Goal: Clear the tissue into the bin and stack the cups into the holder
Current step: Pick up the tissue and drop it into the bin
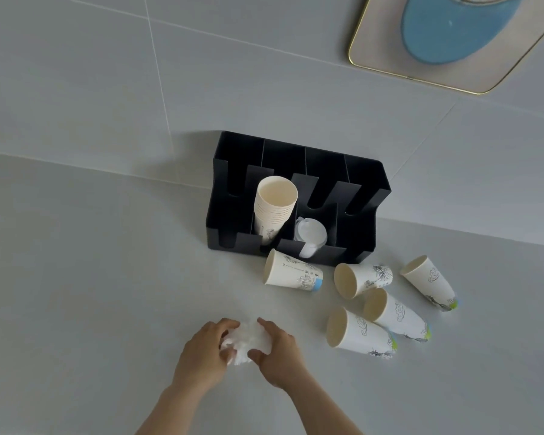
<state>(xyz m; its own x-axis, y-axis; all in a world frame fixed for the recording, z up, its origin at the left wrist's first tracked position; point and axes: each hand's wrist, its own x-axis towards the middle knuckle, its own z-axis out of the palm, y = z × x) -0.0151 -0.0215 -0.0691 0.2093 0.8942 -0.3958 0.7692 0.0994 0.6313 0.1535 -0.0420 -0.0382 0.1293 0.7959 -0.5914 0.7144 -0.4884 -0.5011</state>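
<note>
A crumpled white tissue (248, 340) lies on the pale counter, pressed between my left hand (204, 356) and my right hand (277, 356), both curled around it. A black cup holder (361, 196) stands against the wall behind. One of its slots carries a stack of paper cups (274, 208), and the slot beside it has white lids (311, 235). Several printed paper cups lie on their sides in front of the holder: one near its front (292, 274), others to the right (361, 279), (431, 282), (396, 312), (358, 334). No bin is in view.
A gold-rimmed tray with a blue oval (446, 36) hangs or leans at the upper right on the tiled wall. Bare counter (91, 277) stretches to the left of the holder and of my hands.
</note>
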